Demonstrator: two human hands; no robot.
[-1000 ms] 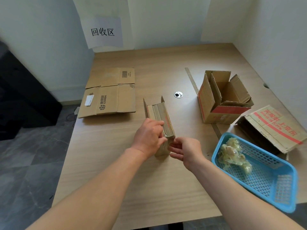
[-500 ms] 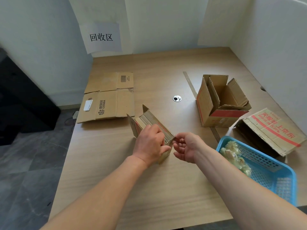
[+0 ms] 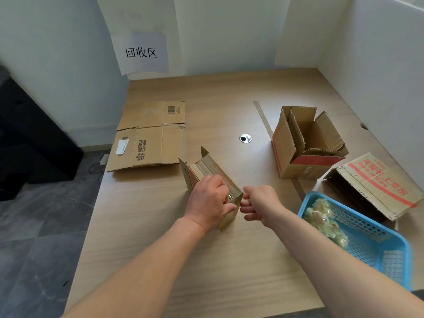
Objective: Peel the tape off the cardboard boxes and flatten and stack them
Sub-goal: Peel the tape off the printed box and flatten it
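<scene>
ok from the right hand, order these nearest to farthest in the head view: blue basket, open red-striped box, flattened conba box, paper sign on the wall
From the right hand:
1. Blue basket, just to its right.
2. Open red-striped box, beyond it, right.
3. Flattened conba box, far left.
4. Paper sign, on the back wall.

A light wooden table (image 3: pixel 206 260) stands in a white-walled corner. A round metal grommet (image 3: pixel 245 138) sits in its top. A paper sign (image 3: pixel 142 52) printed 回收区 hangs on the wall behind. Left of the table, dark grey floor tiles (image 3: pixel 34 237) show, with a black cabinet (image 3: pixel 27 143) beyond.
</scene>
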